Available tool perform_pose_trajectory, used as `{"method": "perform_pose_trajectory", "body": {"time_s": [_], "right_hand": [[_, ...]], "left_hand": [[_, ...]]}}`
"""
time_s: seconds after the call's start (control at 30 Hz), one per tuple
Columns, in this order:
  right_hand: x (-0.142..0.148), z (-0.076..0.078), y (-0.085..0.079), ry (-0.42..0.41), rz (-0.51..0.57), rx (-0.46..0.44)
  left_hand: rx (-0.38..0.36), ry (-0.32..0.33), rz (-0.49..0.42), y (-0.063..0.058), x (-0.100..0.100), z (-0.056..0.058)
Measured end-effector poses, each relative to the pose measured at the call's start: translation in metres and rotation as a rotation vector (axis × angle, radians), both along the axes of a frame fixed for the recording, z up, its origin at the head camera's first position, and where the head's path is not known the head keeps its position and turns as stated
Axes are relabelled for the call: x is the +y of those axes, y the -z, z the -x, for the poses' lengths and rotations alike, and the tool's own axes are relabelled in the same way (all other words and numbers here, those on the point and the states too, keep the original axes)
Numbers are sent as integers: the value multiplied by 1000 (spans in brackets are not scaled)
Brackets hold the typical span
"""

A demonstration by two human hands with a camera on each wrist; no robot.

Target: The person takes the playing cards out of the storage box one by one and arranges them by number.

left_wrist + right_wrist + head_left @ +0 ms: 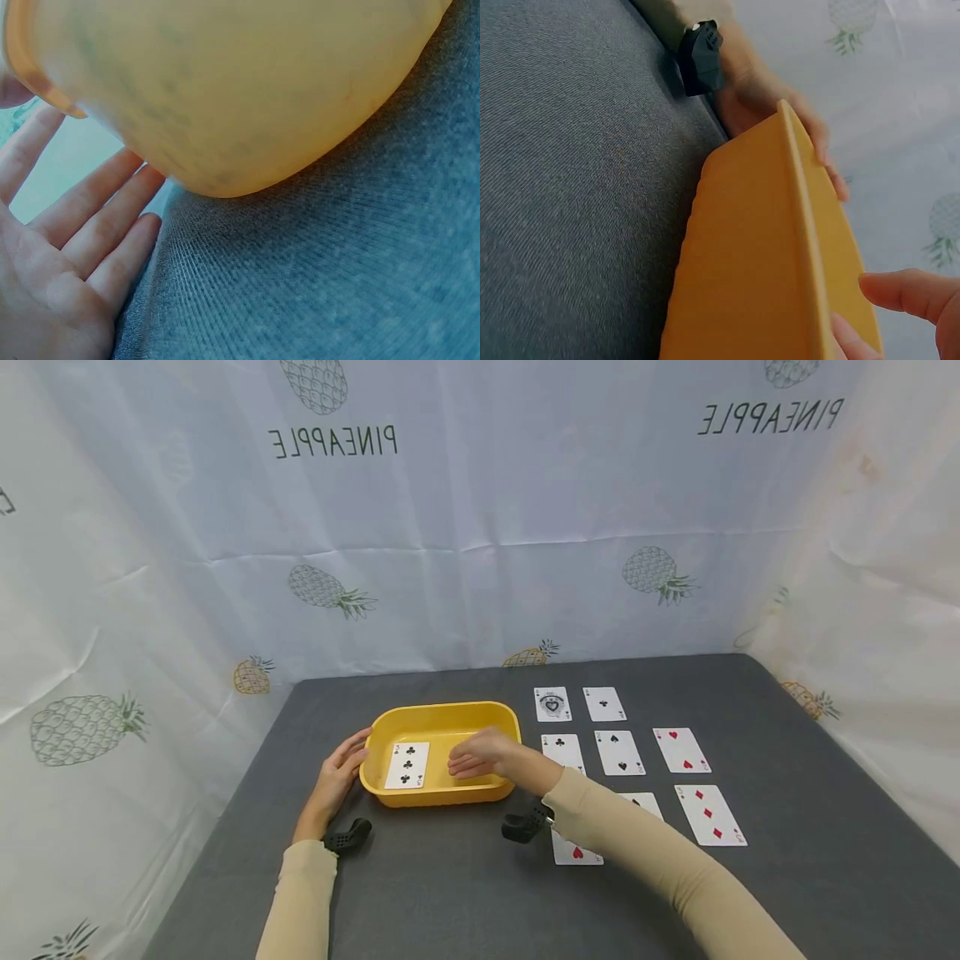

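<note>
My left hand (335, 777) holds the left end of a yellow plastic tray (442, 797), thumb over the rim and the other fingers (97, 195) spread along the outer wall. A three of clubs (407, 766) lies face up in the tray's left half. Over the tray's right half hovers my right hand (483, 753), palm facing left, fingers loosely extended. The right wrist view shows its thumb (907, 291) apart from the fingers near the rim, and no card shows between them.
Several face-up playing cards lie in rows right of the tray, among them a two of hearts (681, 750), a three of diamonds (711, 815) and an ace of spades (552, 704). My right sleeve (637, 835) partly covers the nearest ones. A pineapple-print curtain (480, 610) hangs behind the dark table.
</note>
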State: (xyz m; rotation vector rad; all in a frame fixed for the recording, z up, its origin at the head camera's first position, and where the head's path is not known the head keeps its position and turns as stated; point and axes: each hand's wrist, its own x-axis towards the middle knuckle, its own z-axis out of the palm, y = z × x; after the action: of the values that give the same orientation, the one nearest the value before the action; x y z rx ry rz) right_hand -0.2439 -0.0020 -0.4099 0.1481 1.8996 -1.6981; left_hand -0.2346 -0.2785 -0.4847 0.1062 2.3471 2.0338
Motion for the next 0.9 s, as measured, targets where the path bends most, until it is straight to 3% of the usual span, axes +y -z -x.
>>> {"method": "perform_pose_trajectory", "body": {"time_s": [0.37,0.73,0.9], "right_hand": [[-34,2,16,80,-1,-94],[-55,2,18,187,217,-232],[-60,2,21,225,209,-225]], "left_hand": [[-7,-12,3,1,0,-1],[12,-8,-22,2,-2,0],[19,3,-43,1,0,1]]}}
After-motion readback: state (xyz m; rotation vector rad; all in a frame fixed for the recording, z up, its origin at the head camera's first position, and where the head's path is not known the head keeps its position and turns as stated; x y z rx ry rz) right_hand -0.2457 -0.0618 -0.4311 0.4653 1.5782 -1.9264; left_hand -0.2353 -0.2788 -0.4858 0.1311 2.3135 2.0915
